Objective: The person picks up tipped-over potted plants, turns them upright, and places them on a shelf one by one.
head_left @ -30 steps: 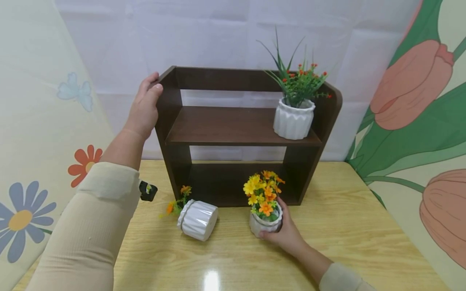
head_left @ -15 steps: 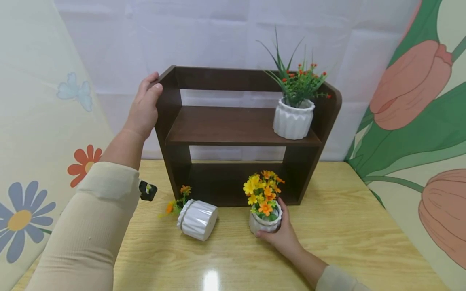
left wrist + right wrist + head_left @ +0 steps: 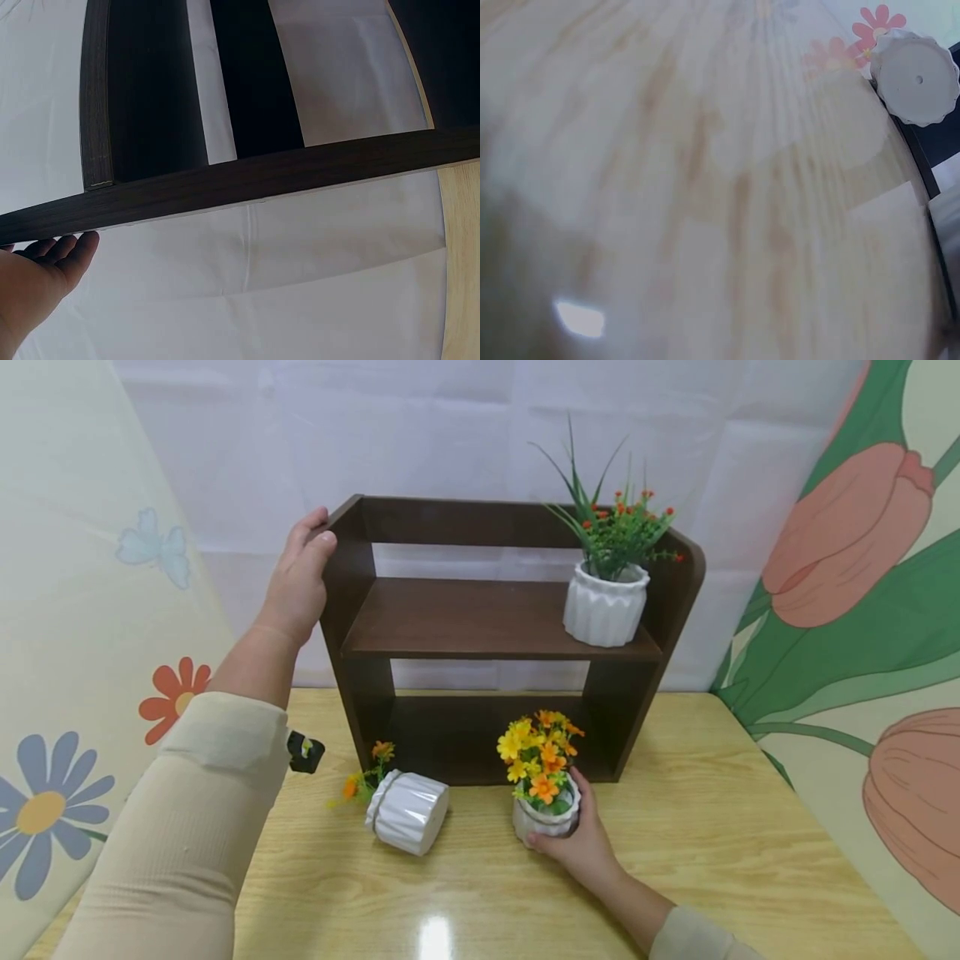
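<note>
My left hand [image 3: 295, 581] touches the outer side of the dark brown two-tier shelf [image 3: 465, 618] near its top left. In the left wrist view, the fingers [image 3: 75, 255] lie against the side panel without wrapping round it. My right hand [image 3: 588, 843] grips a white ribbed flowerpot [image 3: 536, 823] with yellow and orange artificial flowers [image 3: 542, 752]. This pot stands upright in front of the shelf's right half. Another white flowerpot [image 3: 408, 814] lies tipped on its side, its orange flowers [image 3: 367, 774] towards the left; its base [image 3: 919, 81] shows in the right wrist view.
On the upper tier's right end stands a white flowerpot [image 3: 606, 606] with grass and red-flowered greenery. The wood-grain table [image 3: 720, 810] extends round the shelf. White cloth [image 3: 450, 435] hangs behind. A small black object [image 3: 305, 752] shows beside my left sleeve.
The right hand's thumb has shifted slightly left along the pot, and the yellow flowers lean a little further left. The left hand, shelf and other pots stay in place.
</note>
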Tool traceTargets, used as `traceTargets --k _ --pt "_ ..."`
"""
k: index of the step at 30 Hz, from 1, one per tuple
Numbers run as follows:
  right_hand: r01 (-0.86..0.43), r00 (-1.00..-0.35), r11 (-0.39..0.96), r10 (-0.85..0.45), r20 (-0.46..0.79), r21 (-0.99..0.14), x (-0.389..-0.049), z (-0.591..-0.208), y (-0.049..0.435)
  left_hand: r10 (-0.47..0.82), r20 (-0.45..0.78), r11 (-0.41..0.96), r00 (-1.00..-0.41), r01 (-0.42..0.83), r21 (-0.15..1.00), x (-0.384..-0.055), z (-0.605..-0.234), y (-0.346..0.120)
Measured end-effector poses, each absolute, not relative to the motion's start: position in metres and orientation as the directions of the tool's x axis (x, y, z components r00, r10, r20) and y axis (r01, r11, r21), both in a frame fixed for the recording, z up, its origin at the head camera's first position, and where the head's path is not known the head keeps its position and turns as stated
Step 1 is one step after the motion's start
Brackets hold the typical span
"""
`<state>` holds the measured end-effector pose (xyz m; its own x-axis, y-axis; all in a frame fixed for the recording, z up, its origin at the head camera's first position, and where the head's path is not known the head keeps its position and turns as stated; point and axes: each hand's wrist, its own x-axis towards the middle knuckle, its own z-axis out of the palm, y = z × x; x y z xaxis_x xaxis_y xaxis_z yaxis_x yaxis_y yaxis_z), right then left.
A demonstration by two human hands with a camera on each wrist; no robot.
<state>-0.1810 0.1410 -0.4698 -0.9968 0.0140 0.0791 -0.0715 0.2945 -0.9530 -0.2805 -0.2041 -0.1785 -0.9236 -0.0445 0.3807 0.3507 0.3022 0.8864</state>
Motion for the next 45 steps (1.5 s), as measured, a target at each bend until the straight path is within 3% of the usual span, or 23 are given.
traceTargets --k 15,45 --pt "-0.072 -0.996 0.307 0.036 0.087 -0.949 -0.168 -0.430 0.126 -0.057 0.375 0.290 -0.925 0.344 0.893 -0.280 -0.178 -0.204" --pt "-0.233 -0.935 0.264 0.204 0.290 -0.936 -0.153 -0.337 0.078 -0.058 0.361 0.300 -0.931 0.329 0.896 -0.280 -0.178 -0.203"
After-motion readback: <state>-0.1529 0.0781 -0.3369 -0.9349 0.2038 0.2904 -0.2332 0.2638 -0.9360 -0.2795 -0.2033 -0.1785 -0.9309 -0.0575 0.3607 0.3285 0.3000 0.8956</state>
